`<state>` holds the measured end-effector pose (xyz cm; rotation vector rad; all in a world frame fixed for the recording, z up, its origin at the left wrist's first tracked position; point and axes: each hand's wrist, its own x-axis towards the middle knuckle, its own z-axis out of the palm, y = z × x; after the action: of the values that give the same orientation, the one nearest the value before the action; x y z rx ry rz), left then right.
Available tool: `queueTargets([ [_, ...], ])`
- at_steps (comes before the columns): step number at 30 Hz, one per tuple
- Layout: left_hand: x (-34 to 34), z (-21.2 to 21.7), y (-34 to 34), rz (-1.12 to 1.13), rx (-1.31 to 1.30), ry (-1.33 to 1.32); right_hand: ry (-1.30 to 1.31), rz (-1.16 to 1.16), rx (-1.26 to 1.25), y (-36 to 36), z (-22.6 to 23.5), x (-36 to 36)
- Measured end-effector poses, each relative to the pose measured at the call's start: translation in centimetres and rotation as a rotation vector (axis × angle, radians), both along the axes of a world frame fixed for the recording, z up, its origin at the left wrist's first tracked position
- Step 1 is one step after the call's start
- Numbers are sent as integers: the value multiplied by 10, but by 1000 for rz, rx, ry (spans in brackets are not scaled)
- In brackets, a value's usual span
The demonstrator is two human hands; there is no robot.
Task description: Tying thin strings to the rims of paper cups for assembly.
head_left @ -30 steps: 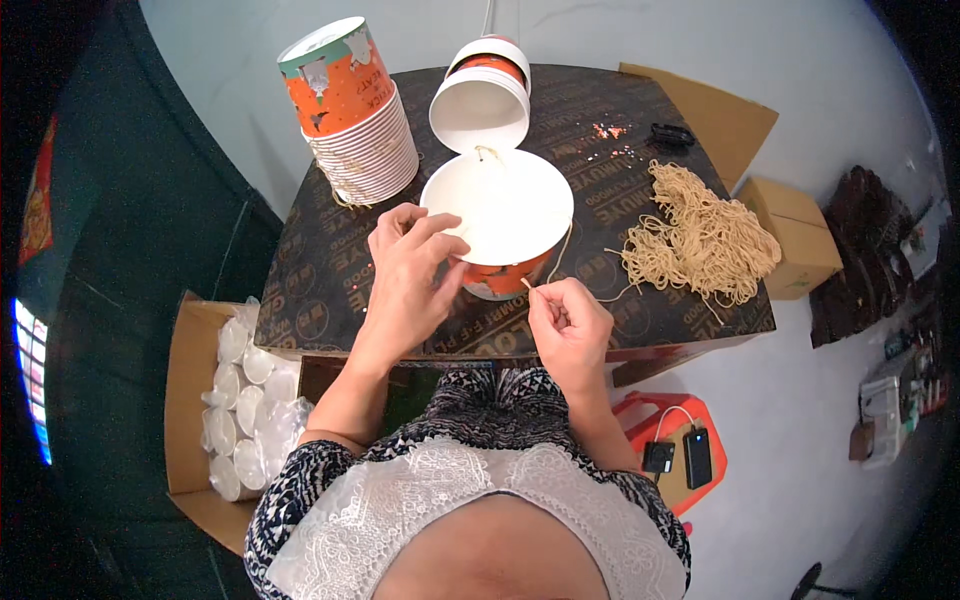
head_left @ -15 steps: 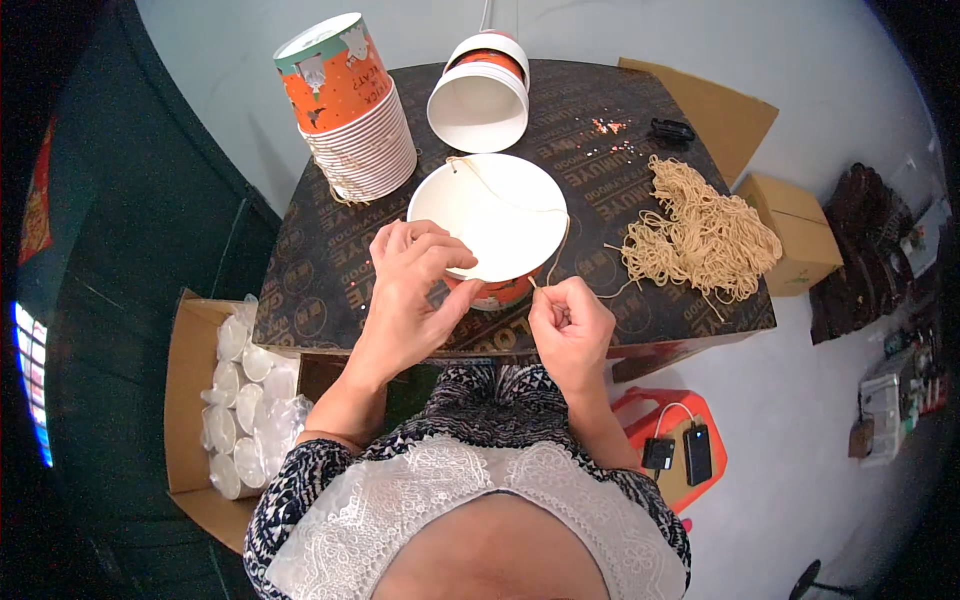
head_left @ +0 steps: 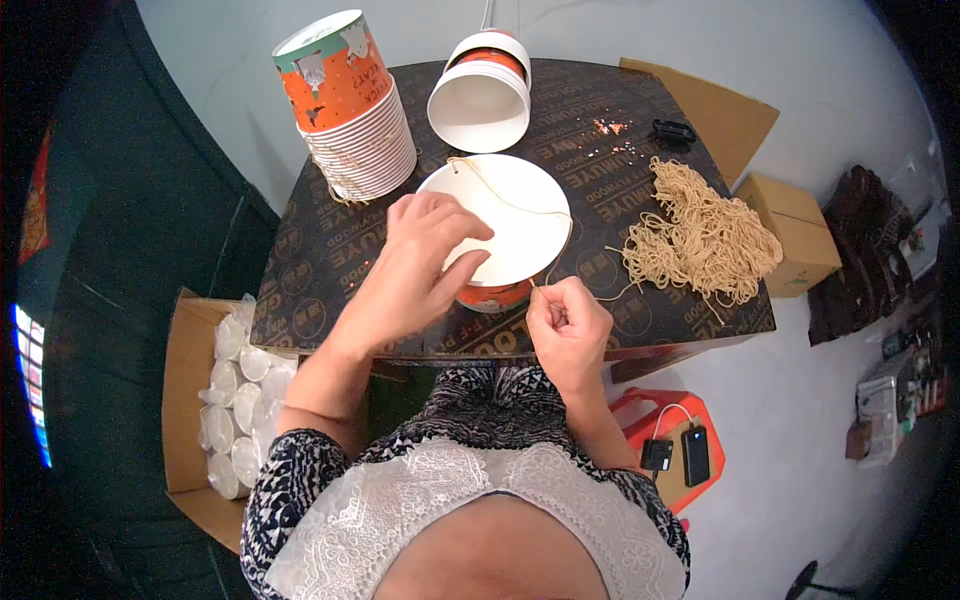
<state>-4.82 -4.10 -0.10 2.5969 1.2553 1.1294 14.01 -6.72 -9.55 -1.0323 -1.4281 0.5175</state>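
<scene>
A paper bucket [head_left: 530, 250], white inside and orange outside, stands near the table's front edge with its mouth up. Beige cord [head_left: 510, 203] passes through a hole at its far rim and lies across the opening to the right side. My left hand [head_left: 425, 260] is over the bucket's left rim, thumb and fingers apart, holding nothing. Just right of the bucket's near side, my right hand [head_left: 570, 318] pinches an end of the cord between thumb and forefinger.
A tall stack of orange-and-white buckets [head_left: 360, 140] stands at the back left; more buckets [head_left: 480, 108] lie on their side at the back. A heap of beige cords [head_left: 705, 235] lies at right. A carton of clear-wrapped cups [head_left: 190, 400] is at lower left.
My left hand has moved from the bucket's near rim up and over its left side, with the fingers opening wider. The right hand has barely moved, still pinching the cord.
</scene>
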Motion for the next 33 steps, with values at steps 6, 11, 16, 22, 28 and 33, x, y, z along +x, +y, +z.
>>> queueTargets([
  [6, 6, 12, 41, -395, -437, 202, 4, 8, 4, 2, 1, -3],
  [11, 18, 8, 59, -494, -510, 360, 6, 12, 10, 4, 3, -3],
  [16, 19, 2, 62, -548, -619, 235, -43, -2, 30, 6, 3, -4],
  [22, 23, 5, 62, -493, -713, 241, -35, 9, 15, 6, 3, -3],
  [28, 23, 2, 60, -499, -685, 155, 69, 54, -50, 4, 2, -1],
  [33, 15, 7, 58, -391, -705, 57, 6, 14, -120, -3, 9, 8],
])
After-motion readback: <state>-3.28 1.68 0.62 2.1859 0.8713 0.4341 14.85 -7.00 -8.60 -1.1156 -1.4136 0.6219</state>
